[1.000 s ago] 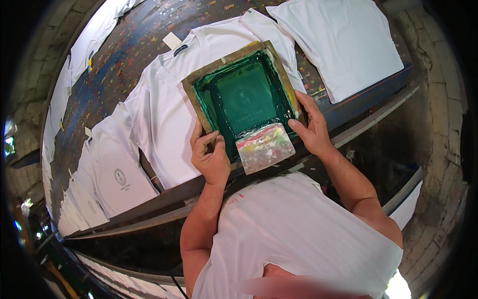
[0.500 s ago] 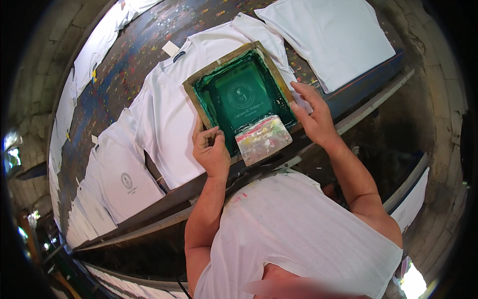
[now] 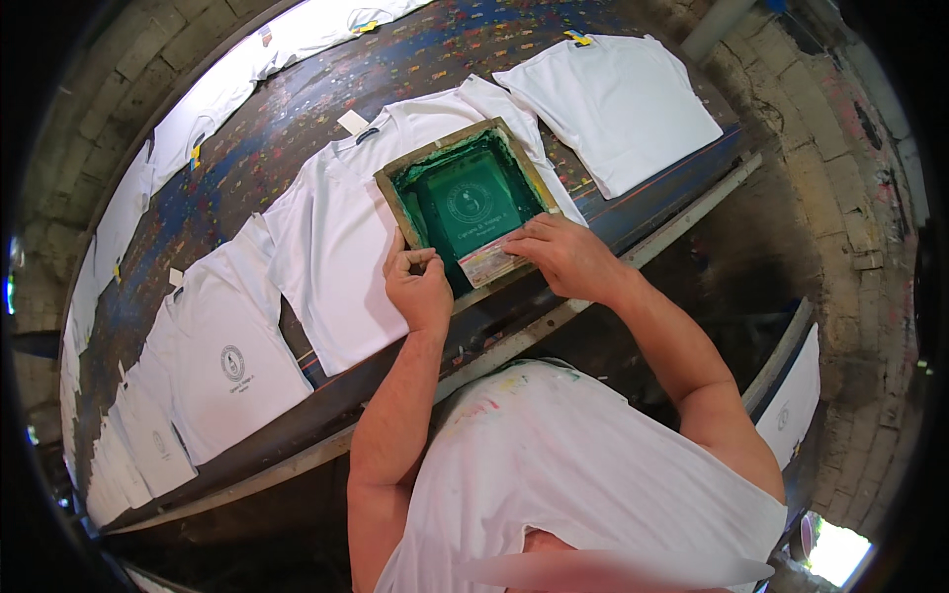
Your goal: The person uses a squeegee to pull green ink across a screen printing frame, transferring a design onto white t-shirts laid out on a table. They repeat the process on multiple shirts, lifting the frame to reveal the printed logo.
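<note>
A wooden-rimmed screen-printing frame (image 3: 438, 147) with green mesh (image 3: 470, 203) is over a white T-shirt (image 3: 331, 232) laid out on the long table. A round emblem with lettering shows in the mesh. My left hand (image 3: 419, 293) grips the frame's lower left side, its fingers curled and the thumb near the forefinger. Closed on a paint-stained squeegee (image 3: 486, 265) is my right hand (image 3: 571, 259), at the near right part of the frame. The squeegee lies inside the near edge, its upper part covered by my fingers. Whether the frame touches the shirt I cannot tell.
A printed white T-shirt (image 3: 232, 371) lies to the left, with several more beyond it. Another white shirt (image 3: 618, 114) is at the right. The paint-spotted table (image 3: 326, 84) has a rail (image 3: 652, 247) along its near side. A block wall (image 3: 781, 188) stands at the right.
My right hand has come off the frame's right side and moved inward to take hold of the squeegee. The squeegee now leans differently. My left hand keeps its place on the frame.
</note>
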Motion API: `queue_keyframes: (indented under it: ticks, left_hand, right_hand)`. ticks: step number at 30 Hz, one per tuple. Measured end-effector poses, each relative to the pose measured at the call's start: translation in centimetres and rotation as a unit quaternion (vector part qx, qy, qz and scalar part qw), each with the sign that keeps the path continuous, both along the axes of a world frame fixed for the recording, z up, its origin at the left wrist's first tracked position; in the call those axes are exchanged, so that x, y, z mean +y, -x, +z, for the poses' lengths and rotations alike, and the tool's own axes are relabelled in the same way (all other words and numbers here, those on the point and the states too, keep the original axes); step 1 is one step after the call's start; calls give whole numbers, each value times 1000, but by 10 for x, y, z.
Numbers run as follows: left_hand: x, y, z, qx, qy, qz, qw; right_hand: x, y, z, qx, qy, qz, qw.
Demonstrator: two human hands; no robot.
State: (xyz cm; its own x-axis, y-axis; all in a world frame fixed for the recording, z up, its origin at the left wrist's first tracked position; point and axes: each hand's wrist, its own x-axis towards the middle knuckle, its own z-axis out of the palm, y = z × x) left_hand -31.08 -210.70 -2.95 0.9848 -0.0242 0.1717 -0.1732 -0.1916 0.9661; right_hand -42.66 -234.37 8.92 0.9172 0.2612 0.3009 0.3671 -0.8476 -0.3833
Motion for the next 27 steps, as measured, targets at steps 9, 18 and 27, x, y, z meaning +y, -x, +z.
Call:
queue_keyframes:
  ticks: [9, 18, 27]
  left_hand:
    - [-1, 2, 4, -26, -63, 11, 998]
    - [0, 5, 22, -123, -302, 2, 945]
    - [-7, -4, 58, -152, -476, -36, 865]
  right_hand:
    - [-39, -63, 9, 166, -52, 66, 983]
    - [-52, -137, -23, 32, -57, 70, 995]
    - [-65, -162, -29, -12, -39, 134, 990]
